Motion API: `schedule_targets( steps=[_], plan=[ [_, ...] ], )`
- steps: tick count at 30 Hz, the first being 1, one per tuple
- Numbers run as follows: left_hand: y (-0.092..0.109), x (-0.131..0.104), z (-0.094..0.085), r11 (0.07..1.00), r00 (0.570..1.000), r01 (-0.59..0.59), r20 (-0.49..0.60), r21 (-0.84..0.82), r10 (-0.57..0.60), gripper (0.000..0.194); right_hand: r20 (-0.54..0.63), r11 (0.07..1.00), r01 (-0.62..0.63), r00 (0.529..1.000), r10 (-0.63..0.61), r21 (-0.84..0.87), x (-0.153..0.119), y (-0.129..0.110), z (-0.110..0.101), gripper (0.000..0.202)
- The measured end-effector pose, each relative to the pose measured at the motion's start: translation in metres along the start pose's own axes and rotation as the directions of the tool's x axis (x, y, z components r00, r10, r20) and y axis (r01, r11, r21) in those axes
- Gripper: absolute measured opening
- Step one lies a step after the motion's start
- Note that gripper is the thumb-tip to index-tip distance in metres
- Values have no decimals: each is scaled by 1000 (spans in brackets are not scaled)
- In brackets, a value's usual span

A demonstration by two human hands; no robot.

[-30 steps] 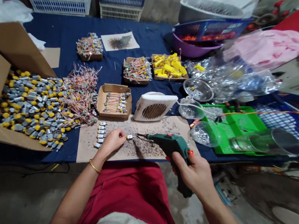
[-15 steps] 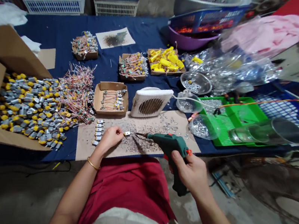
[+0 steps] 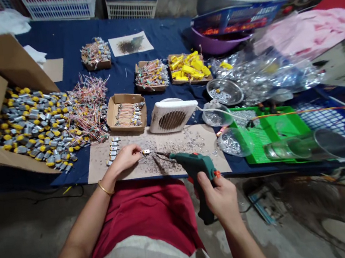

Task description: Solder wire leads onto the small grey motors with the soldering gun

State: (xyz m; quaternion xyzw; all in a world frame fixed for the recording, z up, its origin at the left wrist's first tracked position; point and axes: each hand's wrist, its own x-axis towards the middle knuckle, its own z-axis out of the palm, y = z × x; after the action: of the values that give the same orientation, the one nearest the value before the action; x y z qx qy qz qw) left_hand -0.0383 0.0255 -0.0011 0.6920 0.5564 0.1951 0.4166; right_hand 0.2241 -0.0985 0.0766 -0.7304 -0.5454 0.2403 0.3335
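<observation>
My left hand [image 3: 128,157] pinches a small silver motor [image 3: 145,152] at its left end, over the cardboard sheet [image 3: 95,158]. Wrapped in my right hand [image 3: 220,195] is the grip of a green and black tool [image 3: 194,164], which looks like a soldering gun. Its thin tip points left and ends close to the motor's right side; whether they touch is too small to tell. Several more motors [image 3: 114,147] stand in a column on the sheet, just left of and behind my left hand. Small metal bits lie scattered under the tool tip.
A white vent fan [image 3: 173,115] stands behind the sheet, beside a box of wired motors [image 3: 145,122]. A large motor pile [image 3: 37,124] spreads at the left. Clear bowls [image 3: 229,142] and a green tray [image 3: 262,156] sit at the right. Yellow parts [image 3: 189,67] fill a box farther back.
The camera view has shifted slightly. Both hands keep nearly the same places, with the motor and the tool still held.
</observation>
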Motion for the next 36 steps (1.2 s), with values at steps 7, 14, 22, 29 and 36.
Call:
schedule_targets(
  steps=[7, 14, 22, 29, 36],
  plan=[
    [4, -18, 15, 938, 963, -148, -171, 312, 209, 13, -113, 997, -52, 992, 58, 56, -15, 9, 10, 59],
    [3, -19, 24, 925, 977, -103, -139, 366, 164, 12, -122, 994, -48, 991, 60, 95, -18, 11, 13, 61],
    [5, -25, 23, 917, 989, -47, -112, 395, 99, 11, -131, 990, -115, 983, 125, 84, -19, 21, 9, 61],
    [5, -25, 21, 923, 995, -9, -91, 384, 48, 10, -144, 989, -103, 983, 118, 105, -20, 24, 10, 57],
    [9, -21, 21, 933, 996, 27, -94, 358, 8, 12, -127, 991, -67, 989, 81, 112, -19, 24, 10, 56]
  ],
)
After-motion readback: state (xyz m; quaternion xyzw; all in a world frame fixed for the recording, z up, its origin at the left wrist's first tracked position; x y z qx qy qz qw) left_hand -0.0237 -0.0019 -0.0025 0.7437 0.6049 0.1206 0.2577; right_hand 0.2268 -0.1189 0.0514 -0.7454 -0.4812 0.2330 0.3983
